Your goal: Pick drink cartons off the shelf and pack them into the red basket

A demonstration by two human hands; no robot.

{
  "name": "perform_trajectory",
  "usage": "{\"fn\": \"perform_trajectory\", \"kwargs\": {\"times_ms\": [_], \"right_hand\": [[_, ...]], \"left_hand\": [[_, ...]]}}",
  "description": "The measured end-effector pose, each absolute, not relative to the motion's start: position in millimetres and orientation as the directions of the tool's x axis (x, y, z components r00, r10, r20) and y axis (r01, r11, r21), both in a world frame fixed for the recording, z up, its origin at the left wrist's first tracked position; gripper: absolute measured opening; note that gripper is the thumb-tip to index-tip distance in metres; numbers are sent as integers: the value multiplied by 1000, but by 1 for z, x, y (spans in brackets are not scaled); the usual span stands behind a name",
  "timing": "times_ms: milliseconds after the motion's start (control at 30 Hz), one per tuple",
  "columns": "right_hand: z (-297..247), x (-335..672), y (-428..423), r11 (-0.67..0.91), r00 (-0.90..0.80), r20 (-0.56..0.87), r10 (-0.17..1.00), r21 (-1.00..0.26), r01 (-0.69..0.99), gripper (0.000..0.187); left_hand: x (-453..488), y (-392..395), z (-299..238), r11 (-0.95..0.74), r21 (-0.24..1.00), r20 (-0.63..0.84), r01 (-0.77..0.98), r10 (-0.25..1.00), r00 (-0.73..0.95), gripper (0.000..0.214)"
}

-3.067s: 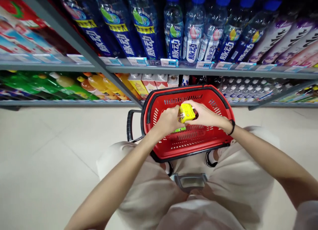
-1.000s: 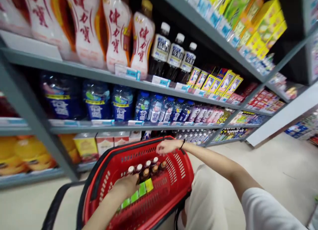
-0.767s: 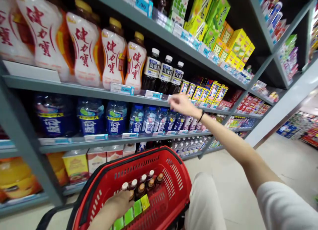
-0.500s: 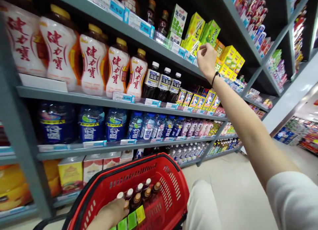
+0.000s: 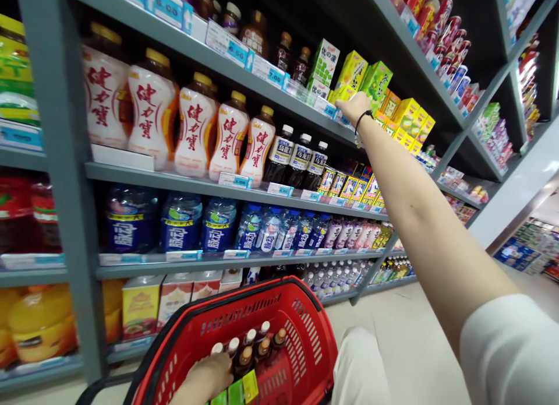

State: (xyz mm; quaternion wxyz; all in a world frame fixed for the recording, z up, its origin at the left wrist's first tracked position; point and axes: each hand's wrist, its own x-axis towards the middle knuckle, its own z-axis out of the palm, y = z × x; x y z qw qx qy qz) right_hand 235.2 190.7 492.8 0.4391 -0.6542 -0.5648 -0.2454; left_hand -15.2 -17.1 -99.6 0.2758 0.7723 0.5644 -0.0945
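Note:
My right hand [image 5: 354, 106] is at the front of an upper shelf, right by the yellow drink cartons [image 5: 351, 70]. Its thumb side shows, while the other fingers are mostly hidden, so whether it grips a carton cannot be made out. Down in the red shopping basket [image 5: 244, 306], my left hand [image 5: 209, 377] is curled over the top of a bottle at the near end of the rows. White-capped and orange-capped bottles [image 5: 246, 358] stand beside it. Green cartons [image 5: 236, 391] and a yellow carton [image 5: 250, 385] lie nearest me in the basket.
White-labelled bottles [image 5: 192, 131] and dark tea bottles [image 5: 301, 160] line the middle shelf, blue drinks [image 5: 218, 224] below. A shelf post [image 5: 61, 178] rises at left. Cans [image 5: 449, 38] sit above right. Pale floor [image 5: 402, 335] lies right of my leg.
My right hand has come down and slightly left, to the shelf edge by the yellow cartons. My view has shifted left. The left hand stays among the bottles in the basket.

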Motion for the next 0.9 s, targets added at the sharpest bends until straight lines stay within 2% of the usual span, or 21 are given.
{"fn": "perform_trajectory", "kwargs": {"times_ms": [133,233,367,467,600,667,733,767,833,900], "right_hand": [[489,231,189,48,257,856,449,-310,949,43],[486,223,184,83,231,918,322,-270,959,60],[480,218,172,240,166,977,132,-194,951,67],[459,219,152,413,167,982,91,-189,891,64],[375,215,94,696,112,970,216,-234,679,77],[307,209,54,734,131,919,372,-377,565,76],[229,202,17,736,149,798,583,-597,320,66],[191,198,2,668,132,688,713,-724,171,60],[119,192,-18,394,70,390,918,-916,-67,50],[61,188,-26,127,34,123,992,-962,-241,46]], "left_hand": [[-14,-18,-95,-210,309,-502,928,792,347,48],[-14,-19,-86,-199,304,-511,932,791,336,52],[-15,-20,-77,-205,301,-520,931,783,341,48],[-15,-22,-74,-214,300,-524,930,777,348,44],[-13,-26,-66,-239,323,-482,916,791,377,42],[-12,-27,-58,-271,368,-425,889,802,420,40],[-11,-27,-49,-284,484,-324,828,821,471,45],[-9,-27,-44,-280,565,-259,776,833,489,48],[-6,-27,-38,-247,738,-139,628,855,500,54],[-2,-28,-36,-182,866,-77,466,872,483,60]]}}
